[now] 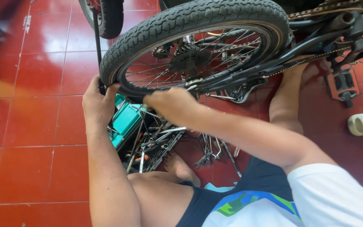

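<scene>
Red glossy floor tiles point(38, 109) are spreading across the whole frame, and on them an upturned bicycle is filling the upper half, its rear wheel point(198, 46) sitting at upper centre with the black tyre facing the camera. At the lower left of that tyre the left hand point(98, 103) is pressing against the tread, its grip closing on a thin black bar that runs up past the rim. The right hand point(174, 105) is reaching in from the lower right, resting on the rim's lower edge beside the spokes; its fingers are curling out of sight, so I cannot tell whether that grip is clamped or loose. Judging from this, the wheel is being steadied and worked at the rim, and it seems best done by keeping the left hand firm while the right moves in short strokes, clear of the sprocket point(188, 59) and chain point(316, 54). Below the hands, a teal toolbox point(124, 120) and scattered wrenches point(209, 153) are lying within reach near a bare foot point(181, 166).
</scene>
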